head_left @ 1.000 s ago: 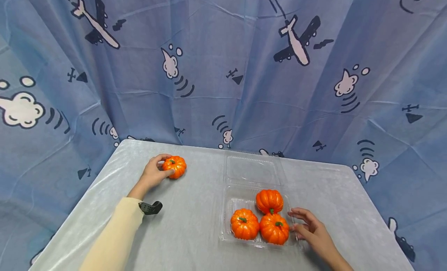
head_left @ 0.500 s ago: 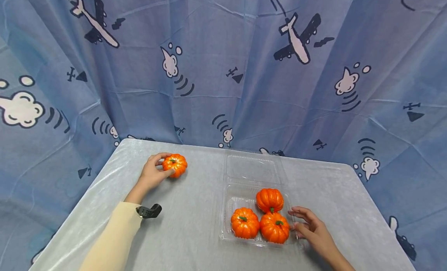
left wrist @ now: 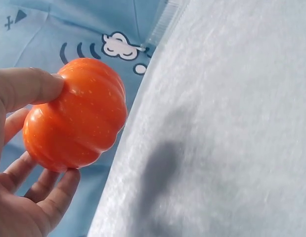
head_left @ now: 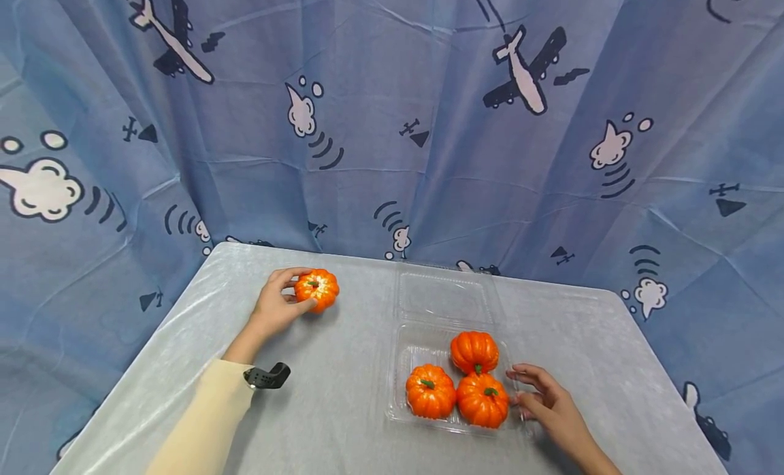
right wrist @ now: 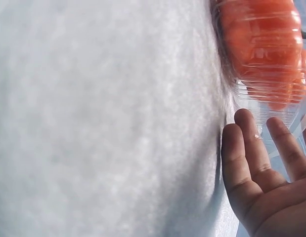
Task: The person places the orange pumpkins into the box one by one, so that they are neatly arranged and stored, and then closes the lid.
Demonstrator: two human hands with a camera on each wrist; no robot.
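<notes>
Clear tray (head_left: 401,352) holds three pumpkins (head_left: 472,351); left fingers (head_left: 294,276) grip a fourth pumpkin (head_left: 316,288).

A grey table (head_left: 333,420) with a shiny, soft cover, a bit crinkled near the far left corner. Behind the far edge and down past the left and right edges, a big blue curtain (head_left: 392,155) full of folds, hanging all the way round. On the curtain, dark and white planes, one (head_left: 173,39) high above the far left corner and one (head_left: 520,70) high above the far right part, plus puffy white clouds, a big one (head_left: 39,189) out to the left and a small one (head_left: 649,295) by the far right corner.
</notes>
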